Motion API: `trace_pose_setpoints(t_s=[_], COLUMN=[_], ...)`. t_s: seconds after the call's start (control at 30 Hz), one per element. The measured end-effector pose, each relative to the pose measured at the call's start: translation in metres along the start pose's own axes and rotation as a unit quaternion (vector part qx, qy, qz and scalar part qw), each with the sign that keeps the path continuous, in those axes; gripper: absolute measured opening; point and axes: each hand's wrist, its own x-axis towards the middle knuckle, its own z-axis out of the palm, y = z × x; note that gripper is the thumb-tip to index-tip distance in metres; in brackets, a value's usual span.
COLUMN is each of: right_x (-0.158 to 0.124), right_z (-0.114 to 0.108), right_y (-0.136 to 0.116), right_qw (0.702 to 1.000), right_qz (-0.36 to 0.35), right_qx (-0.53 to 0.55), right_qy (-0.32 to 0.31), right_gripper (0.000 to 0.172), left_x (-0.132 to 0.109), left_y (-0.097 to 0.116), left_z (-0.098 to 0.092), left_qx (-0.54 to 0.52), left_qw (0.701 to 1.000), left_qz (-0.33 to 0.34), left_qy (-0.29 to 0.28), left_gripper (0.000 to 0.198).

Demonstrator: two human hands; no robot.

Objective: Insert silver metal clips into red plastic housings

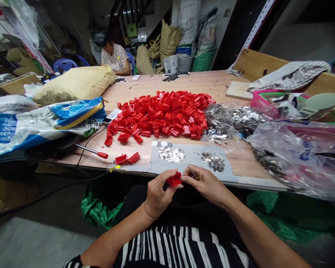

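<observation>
Pinching a small red plastic piece (174,179) between both hands at the table edge (257,181): left hand (158,193) is gripping it, right hand (203,181) fingertips are grasping its side. Red pieces pile (162,115) is lying beyond, metal bits (171,154) nearer.

My left hand (158,193) pinches small red piece (174,179), low middle of frame. My right hand (205,182) touches it. Big red pile (162,115) on table (145,83), middle. Shiny bits (171,154) below pile.
</observation>
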Motion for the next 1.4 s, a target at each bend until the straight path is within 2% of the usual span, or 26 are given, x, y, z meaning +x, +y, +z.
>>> trace_pose_setpoints(t_s=[0.1, 0.2, 0.3, 0.43, 0.63, 0.83, 0.97, 1.23, 1.4], right_x=[0.000, -0.003, -0.004, -0.002, -0.001, -0.008, -0.009, -0.008, -0.008], right_z=[0.001, 0.002, 0.004, 0.008, 0.005, -0.006, -0.005, 0.002, 0.003], right_y=[0.002, -0.001, -0.002, 0.000, -0.006, -0.012, -0.009, -0.007, -0.006], right_qw=[0.999, 0.995, 0.990, 0.990, 0.981, 0.975, 0.976, 0.983, 0.983], right_qz=[0.006, 0.021, 0.033, 0.027, 0.059, 0.061, 0.064, 0.067, 0.065], right_qx=[0.044, 0.096, 0.127, 0.130, 0.173, 0.199, 0.195, 0.161, 0.164], right_qy=[-0.002, -0.029, -0.058, -0.041, -0.061, -0.074, -0.071, -0.054, -0.058], right_gripper=[0.038, 0.040, 0.040, 0.039, 0.050, 0.052, 0.051, 0.051, 0.052], left_x=[-0.001, -0.001, -0.003, -0.005, -0.006, -0.004, -0.004, -0.005, -0.002], left_y=[0.002, 0.003, 0.004, 0.004, 0.001, -0.001, -0.001, 0.000, 0.005], left_z=[0.001, 0.001, 0.002, 0.004, 0.005, 0.007, 0.008, 0.007, 0.004], left_qx=[-0.012, -0.028, -0.041, -0.040, -0.059, -0.144, -0.172, -0.146, -0.104], left_qw=[1.000, 0.999, 0.999, 0.999, 0.993, 0.979, 0.970, 0.980, 0.992], left_qz=[-0.021, -0.036, -0.016, 0.012, -0.102, -0.147, -0.172, -0.137, -0.074], left_qy=[0.007, 0.005, -0.005, -0.019, -0.008, 0.004, 0.003, -0.021, -0.021], left_gripper=[0.043, 0.043, 0.043, 0.040, 0.036, 0.036, 0.036, 0.035, 0.034])
